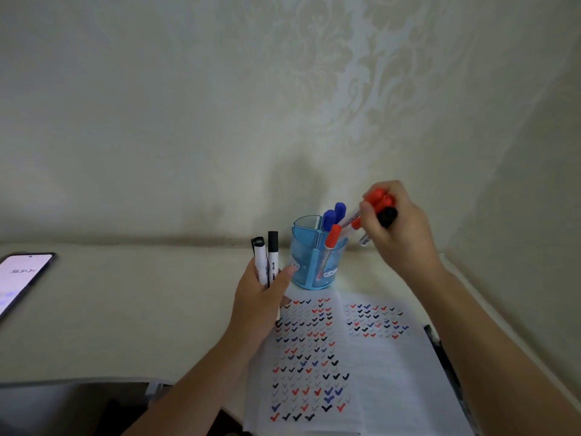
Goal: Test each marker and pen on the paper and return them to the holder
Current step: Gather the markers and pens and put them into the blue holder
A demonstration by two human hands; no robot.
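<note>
1. Left hand: curled round two black-capped markers, held upright with caps up, just left of the holder. Thumb tip right beside the holder's left wall; contact not clear.
2. Right hand: raised above and to the right of the holder, fist closed on a bundle of markers and pens. Red caps jutting from the top of the fist, one black cap at its right, barrels slanting down-left toward the holder's rim.
3. Holder: blue and see-through, split by inner walls, standing on the table just past the far edge of the paper and near the wall.
4. Inside the holder: two blue-capped markers leaning right, and a red-capped pen in front of them, also tilted right.
5. Paper: lined, lying open between the two forearms, with red, blue and black ticks in rows down the left page and in a smaller block at the top of the right page. Lower right page unmarked.
6. Along the paper's right edge, a dark strip; cannot tell what.
7. Right table edge running diagonally, close beside the right forearm; little room on that side.
8. Far left: phone with lit screen, well apart from the left hand, bare tabletop between them.
</note>
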